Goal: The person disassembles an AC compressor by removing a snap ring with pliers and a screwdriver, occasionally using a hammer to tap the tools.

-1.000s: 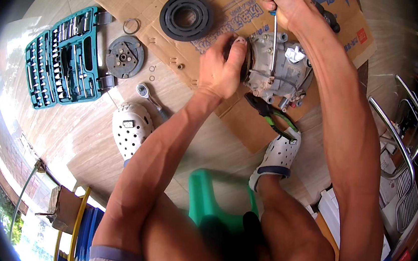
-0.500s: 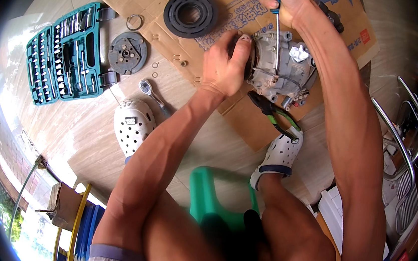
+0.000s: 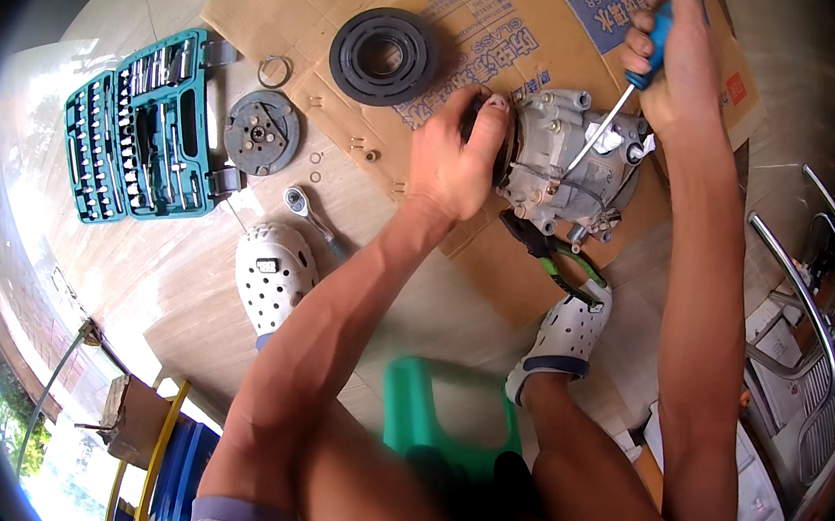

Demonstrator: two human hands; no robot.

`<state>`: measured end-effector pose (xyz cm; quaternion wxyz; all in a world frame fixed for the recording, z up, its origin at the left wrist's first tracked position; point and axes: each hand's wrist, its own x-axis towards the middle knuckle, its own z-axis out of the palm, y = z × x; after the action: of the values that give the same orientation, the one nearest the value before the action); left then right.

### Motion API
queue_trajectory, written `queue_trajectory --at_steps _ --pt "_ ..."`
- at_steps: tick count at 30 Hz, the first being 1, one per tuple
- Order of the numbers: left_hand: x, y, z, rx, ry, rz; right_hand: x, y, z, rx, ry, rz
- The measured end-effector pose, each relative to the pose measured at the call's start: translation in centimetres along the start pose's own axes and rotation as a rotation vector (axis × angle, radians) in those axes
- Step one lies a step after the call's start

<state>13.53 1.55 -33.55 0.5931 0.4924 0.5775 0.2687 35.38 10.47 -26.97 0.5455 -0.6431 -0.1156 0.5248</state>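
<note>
A grey metal compressor [image 3: 535, 166] lies on its side on flattened cardboard. My left hand [image 3: 450, 163] is closed round the dark end of it, the fingers partly hidden behind the thumb. Up at the right, my right hand [image 3: 685, 75] grips the blue handle of a screwdriver [image 3: 655, 50]. Its shaft slants down left across the compressor, the tip at the body near a thin cable; whether it touches cannot be told. Crumpled white paper [image 3: 606, 138] sits on the compressor. Below it, pliers with green-and-black handles [image 3: 530, 235] rest against my right shoe.
Left of the compressor lie a black pulley [image 3: 348, 61], a round clutch plate [image 3: 278, 147], a snap ring [image 3: 274, 71] and small fasteners. A ratchet [image 3: 297, 201] lies near my left shoe. An opened green socket set [image 3: 177, 205] is farther left. Metal tubing [image 3: 805, 283] stands at the right.
My right hand has swung to the right with the screwdriver, whose shaft now slants instead of standing nearly upright. The view has shifted slightly; my left hand keeps its hold.
</note>
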Motion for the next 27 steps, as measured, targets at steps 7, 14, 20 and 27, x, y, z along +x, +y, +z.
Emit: queue_trajectory --at_steps 7,14,20,27 --pt "0.0 -0.3 0.3 -0.015 0.015 0.045 -13.0 -9.6 -5.8 -0.044 -0.312 -0.4" --pt "-0.2 0.3 0.0 -0.032 -0.003 0.021 -16.2 0.1 -3.4 -1.47 -0.366 -0.552" --pt "0.0 0.4 -0.1 -0.013 -0.022 -0.009 -14.8 1.2 -2.9 -1.242 -0.249 -0.304" --pt "-0.1 0.1 -0.4 -0.022 -0.042 -0.036 -16.4 0.4 -1.9 -1.115 -0.571 -0.316"
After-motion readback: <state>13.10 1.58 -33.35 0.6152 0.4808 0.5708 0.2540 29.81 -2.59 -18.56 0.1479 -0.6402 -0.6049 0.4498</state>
